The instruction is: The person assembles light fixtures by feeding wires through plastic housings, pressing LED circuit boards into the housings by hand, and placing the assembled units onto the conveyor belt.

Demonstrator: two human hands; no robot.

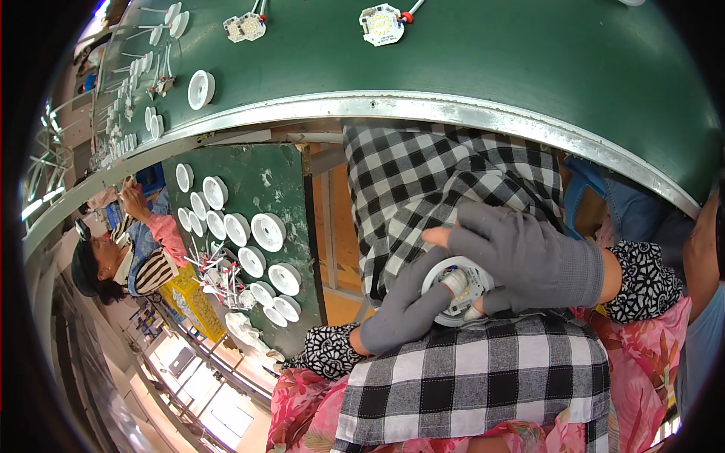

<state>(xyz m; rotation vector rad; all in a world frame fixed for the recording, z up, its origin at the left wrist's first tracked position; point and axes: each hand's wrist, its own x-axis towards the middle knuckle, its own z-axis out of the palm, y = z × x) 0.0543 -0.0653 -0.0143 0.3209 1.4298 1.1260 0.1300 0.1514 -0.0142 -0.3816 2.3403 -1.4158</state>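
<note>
Above the lap I hold a white round lamp housing (pixel 430 285), with a small circuit board (pixel 473 281) inside it. My left hand (pixel 408 306), in a grey glove with bare fingertips, grips the housing's left side, a wrapped fingertip lying over the board. From the right, my right hand (pixel 532 260), gloved the same way, closes over the housing, its thumb at the lower rim and its other fingers across the top. Part of the rim is hidden beneath the hands. A black-and-white checked cloth (pixel 468 385) covers the lap under them.
A green bench with a metal edge (pixel 370 104) runs across the front, bearing circuit boards (pixel 381 26) and white housings (pixel 201 90). At left, a lower green board (pixel 268 181) carries several white housings (pixel 268 232) and a pile of wired boards (pixel 220 275). Another person (pixel 132 257) sits beyond it.
</note>
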